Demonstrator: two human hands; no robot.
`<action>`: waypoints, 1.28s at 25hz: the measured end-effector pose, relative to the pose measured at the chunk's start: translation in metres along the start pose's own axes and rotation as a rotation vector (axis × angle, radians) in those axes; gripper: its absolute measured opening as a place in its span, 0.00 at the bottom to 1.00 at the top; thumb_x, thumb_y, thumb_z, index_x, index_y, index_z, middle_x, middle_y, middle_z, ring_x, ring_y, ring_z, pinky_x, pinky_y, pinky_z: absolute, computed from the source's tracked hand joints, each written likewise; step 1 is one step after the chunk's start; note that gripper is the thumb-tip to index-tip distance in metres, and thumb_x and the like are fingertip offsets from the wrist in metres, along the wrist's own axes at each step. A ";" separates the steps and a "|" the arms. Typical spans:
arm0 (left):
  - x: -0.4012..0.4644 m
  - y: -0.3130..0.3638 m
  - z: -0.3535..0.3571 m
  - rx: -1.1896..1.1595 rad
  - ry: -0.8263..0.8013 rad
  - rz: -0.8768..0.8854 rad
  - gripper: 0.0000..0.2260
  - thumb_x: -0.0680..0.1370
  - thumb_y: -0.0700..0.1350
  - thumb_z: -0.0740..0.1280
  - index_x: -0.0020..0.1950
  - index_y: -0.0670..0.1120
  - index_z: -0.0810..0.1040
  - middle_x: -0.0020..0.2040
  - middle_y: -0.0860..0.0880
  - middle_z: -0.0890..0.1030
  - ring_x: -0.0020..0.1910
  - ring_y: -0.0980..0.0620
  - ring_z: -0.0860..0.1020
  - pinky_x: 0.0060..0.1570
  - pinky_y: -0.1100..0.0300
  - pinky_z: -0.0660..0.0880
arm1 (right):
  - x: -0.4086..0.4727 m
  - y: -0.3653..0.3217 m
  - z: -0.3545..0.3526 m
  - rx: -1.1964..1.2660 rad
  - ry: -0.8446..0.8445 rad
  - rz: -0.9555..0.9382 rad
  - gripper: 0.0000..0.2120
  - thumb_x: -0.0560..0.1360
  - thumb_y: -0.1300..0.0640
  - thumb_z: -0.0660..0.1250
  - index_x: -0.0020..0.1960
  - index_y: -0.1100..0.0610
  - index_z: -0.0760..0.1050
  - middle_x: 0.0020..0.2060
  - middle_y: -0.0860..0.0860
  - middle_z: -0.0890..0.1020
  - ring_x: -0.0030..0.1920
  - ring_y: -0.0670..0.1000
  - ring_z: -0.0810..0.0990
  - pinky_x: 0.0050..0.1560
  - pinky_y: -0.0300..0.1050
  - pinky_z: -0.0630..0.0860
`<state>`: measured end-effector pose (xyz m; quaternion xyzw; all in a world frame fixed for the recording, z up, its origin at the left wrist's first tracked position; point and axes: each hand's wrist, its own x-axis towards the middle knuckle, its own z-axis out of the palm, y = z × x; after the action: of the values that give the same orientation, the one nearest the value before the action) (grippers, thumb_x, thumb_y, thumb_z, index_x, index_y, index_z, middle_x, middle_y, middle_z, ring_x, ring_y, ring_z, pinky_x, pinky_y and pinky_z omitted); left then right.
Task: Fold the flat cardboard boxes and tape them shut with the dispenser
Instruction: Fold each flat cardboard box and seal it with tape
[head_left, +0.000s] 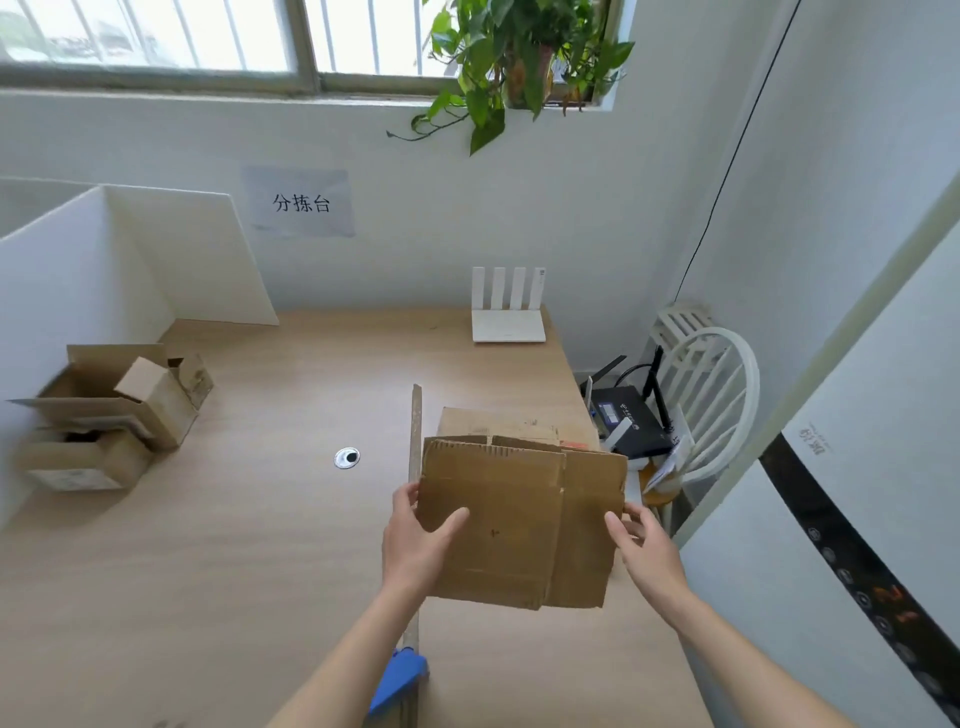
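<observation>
A flat brown cardboard box (519, 525) is held up above the wooden table (249, 545), right of centre. My left hand (415, 540) grips its left edge, thumb on the front face and fingers behind. My right hand (644, 545) is at its right edge with fingers spread, touching or just off the cardboard. More flat cardboard (498, 423) lies behind it on the table. A blue object (400, 675), perhaps the tape dispenser, sits near the bottom edge, partly hidden by my left forearm.
Folded, open boxes (114, 410) stand stacked at the left by a white partition (78, 280). A thin upright cardboard strip (414, 436) stands left of the held box. A white router (509, 317) sits at the back; a white chair (711, 395) with a black router stands right.
</observation>
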<state>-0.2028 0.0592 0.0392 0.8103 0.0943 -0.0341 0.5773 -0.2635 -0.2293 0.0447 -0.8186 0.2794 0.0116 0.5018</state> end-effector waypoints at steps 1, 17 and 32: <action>-0.013 0.000 -0.001 -0.039 0.006 -0.009 0.28 0.70 0.58 0.78 0.65 0.57 0.69 0.61 0.57 0.78 0.65 0.53 0.75 0.64 0.52 0.74 | -0.013 0.000 -0.001 0.040 -0.011 0.003 0.24 0.80 0.39 0.63 0.70 0.51 0.69 0.60 0.48 0.78 0.59 0.49 0.76 0.64 0.52 0.75; -0.137 -0.046 0.041 0.073 -0.284 -0.007 0.22 0.77 0.50 0.69 0.71 0.58 0.71 0.65 0.59 0.74 0.65 0.54 0.73 0.65 0.51 0.73 | -0.096 0.072 0.004 -0.151 -0.038 0.163 0.30 0.83 0.37 0.55 0.79 0.52 0.61 0.76 0.53 0.68 0.74 0.56 0.69 0.72 0.53 0.67; -0.132 -0.050 0.035 0.556 -0.368 0.210 0.29 0.71 0.74 0.63 0.60 0.55 0.79 0.76 0.59 0.66 0.71 0.55 0.70 0.67 0.50 0.72 | -0.110 0.108 -0.023 -0.344 -0.353 -0.248 0.43 0.72 0.31 0.69 0.81 0.41 0.56 0.79 0.35 0.51 0.78 0.41 0.56 0.75 0.49 0.64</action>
<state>-0.3398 0.0269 0.0025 0.9222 -0.1080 -0.1445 0.3420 -0.4125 -0.2365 0.0012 -0.9051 0.0790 0.1398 0.3938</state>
